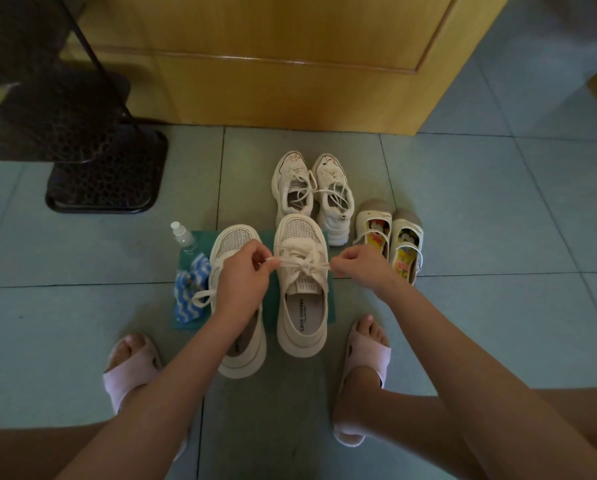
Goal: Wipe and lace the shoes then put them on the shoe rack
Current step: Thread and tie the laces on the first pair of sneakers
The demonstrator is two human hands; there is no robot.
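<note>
Left hand (245,271) and right hand (355,263) pinch the soft, limp lace loops (285,261) of the sneaker (302,317), probably best held near the knot (305,269).

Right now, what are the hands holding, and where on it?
The lace of the beige sneaker: the left hand pinches the strand left of the bow, the right hand the strand right of it.

We look down on a dim indoor scene under soft, even light. A thin glare line runs along the wooden door (290,98). The dark rack (82,140) at upper left is blurred. Tile lines on the floor (497,202) bow near the edges; the corners darken and soften.
</note>
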